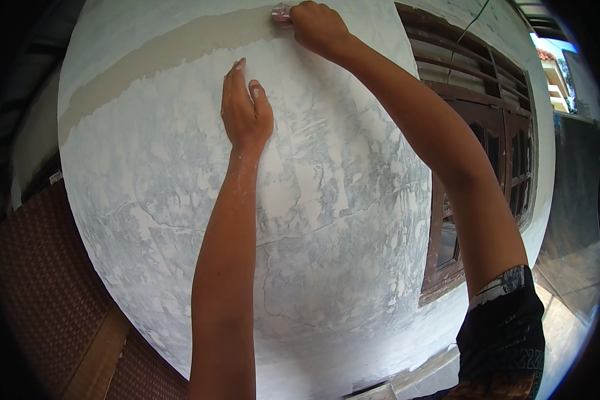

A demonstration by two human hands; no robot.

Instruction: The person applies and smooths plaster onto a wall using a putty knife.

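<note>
Where smooth coating [173,47] ends — the right hand [319,29] grips a tool [281,13]

You have two bare hands [247,117] [321,30], one small pinkish tool [282,13], one long beige band [163,59], one whitish-grey wall [340,220], one brown wooden window [509,150].

House exterior: wall [333,200], wooden window [509,127]

Left fingers [236,79] extended upward; right fingers [301,19] higher, tightly curled.
</note>
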